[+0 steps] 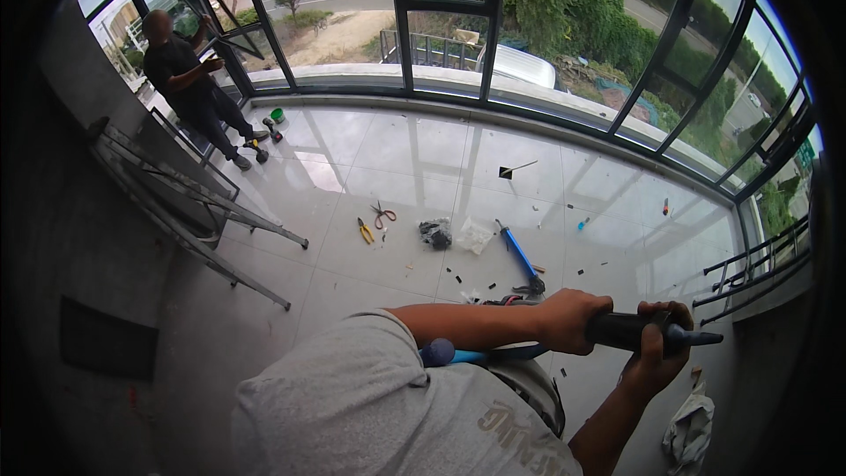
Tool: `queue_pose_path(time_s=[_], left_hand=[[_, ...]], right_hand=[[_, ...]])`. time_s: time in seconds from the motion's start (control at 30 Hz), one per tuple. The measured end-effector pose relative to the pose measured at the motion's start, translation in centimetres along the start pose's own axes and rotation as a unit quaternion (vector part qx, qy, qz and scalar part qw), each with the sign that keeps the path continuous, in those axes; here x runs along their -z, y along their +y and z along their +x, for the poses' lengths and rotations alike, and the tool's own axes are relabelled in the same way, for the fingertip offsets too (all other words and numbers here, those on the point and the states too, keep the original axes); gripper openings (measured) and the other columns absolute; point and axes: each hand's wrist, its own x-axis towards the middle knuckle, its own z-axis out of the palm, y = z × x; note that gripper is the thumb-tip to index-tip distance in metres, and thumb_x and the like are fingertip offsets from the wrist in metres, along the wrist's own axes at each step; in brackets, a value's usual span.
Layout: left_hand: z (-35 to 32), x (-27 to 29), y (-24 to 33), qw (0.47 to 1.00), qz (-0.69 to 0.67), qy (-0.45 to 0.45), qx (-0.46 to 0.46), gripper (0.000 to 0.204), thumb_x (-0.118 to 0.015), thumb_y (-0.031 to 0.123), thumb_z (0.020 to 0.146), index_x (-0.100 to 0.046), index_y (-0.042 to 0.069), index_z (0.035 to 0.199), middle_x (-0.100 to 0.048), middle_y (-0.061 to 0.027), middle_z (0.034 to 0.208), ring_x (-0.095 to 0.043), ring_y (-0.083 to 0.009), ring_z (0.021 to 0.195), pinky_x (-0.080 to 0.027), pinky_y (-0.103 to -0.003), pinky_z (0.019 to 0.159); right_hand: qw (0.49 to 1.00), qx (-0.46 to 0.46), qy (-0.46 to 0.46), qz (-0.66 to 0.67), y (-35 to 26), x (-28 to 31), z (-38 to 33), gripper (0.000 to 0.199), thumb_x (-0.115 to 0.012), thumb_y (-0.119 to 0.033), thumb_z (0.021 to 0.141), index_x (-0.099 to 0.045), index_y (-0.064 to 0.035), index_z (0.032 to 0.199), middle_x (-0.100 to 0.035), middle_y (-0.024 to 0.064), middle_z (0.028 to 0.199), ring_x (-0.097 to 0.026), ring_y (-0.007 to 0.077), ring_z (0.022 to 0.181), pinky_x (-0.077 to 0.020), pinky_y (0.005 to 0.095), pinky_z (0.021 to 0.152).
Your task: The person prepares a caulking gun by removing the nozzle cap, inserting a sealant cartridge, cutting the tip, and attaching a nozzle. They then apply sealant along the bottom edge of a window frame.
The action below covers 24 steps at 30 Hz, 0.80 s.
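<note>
A dark sealant cartridge with a tapered nozzle is held level in front of me, its tip toward the right. My left hand is closed round the rear end of the cartridge. At the nozzle end, my right hand grips it with the thumb raised along the near side. A blue rod-like tool with a dark rounded end shows beneath my left forearm; what holds it is hidden. Beyond my left hand, a blue caulking gun lies on the floor.
Yellow-handled pliers, scissors, plastic bags and small scraps lie on the tiled floor. A metal ladder stands left. Another person is at the open window, beside drills and a green tub. Black frames lean right.
</note>
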Motion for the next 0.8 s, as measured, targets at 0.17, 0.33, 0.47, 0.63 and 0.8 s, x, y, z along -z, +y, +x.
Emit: queue_pose_path(time_s=[0.17,0.33,0.47,0.63,0.8], left_hand=[[-0.4,0.3,-0.2,0.999,-0.010,-0.033,-0.001,0.039,-0.077,0.014,0.068,-0.058,0.007,0.101,-0.067,-0.0171,0.083,-0.068,-0.0402,0.084,-0.054,-0.045,0.074],[0.0,1.0,0.1,0.999,-0.010,-0.045,0.015,0.039,-0.076,0.015,0.066,-0.058,0.006,0.100,-0.067,-0.0181,0.084,-0.068,-0.0411,0.086,-0.053,-0.047,0.075],[-0.3,1.0,-0.4,0.997,-0.015,-0.075,0.014,0.039,-0.076,0.016,0.068,-0.057,0.006,0.101,-0.068,-0.0187,0.089,-0.067,-0.0422,0.089,-0.054,-0.048,0.077],[-0.3,0.0,-0.3,0.999,0.038,0.007,0.031,0.050,-0.083,0.023,0.071,-0.058,0.007,0.110,-0.068,-0.0176,0.096,-0.068,-0.0400,0.093,-0.055,-0.045,0.080],[-0.5,-0.2,0.9,0.999,-0.020,0.034,-0.002,0.072,-0.089,0.029,0.070,-0.055,0.008,0.130,-0.067,-0.0191,0.109,-0.068,-0.0400,0.101,-0.056,-0.045,0.086]], right_hand=[[0.996,0.005,-0.065,0.054,0.0,0.7,0.2,0.057,-0.076,-0.013,0.074,-0.056,0.0025,0.125,-0.064,0.0123,0.107,-0.067,0.0269,0.101,-0.0538,0.0443,0.099],[0.998,-0.003,-0.048,0.037,0.2,0.4,0.5,0.060,-0.080,-0.016,0.073,-0.056,0.0020,0.126,-0.064,0.0124,0.106,-0.068,0.0268,0.100,-0.0544,0.0444,0.099],[0.997,0.006,-0.068,0.030,-0.1,0.2,0.2,0.058,-0.077,-0.016,0.074,-0.056,0.0023,0.126,-0.065,0.0131,0.106,-0.068,0.0263,0.099,-0.0543,0.0441,0.099],[1.000,-0.006,0.005,-0.011,0.1,-1.0,0.0,0.054,-0.071,-0.012,0.076,-0.056,0.0029,0.125,-0.065,0.0138,0.105,-0.068,0.0262,0.099,-0.0543,0.0432,0.098],[0.999,-0.007,0.013,0.034,-0.7,-1.3,0.1,0.054,-0.075,-0.012,0.078,-0.056,0.0021,0.127,-0.065,0.0143,0.106,-0.067,0.0247,0.098,-0.0544,0.0411,0.096]])
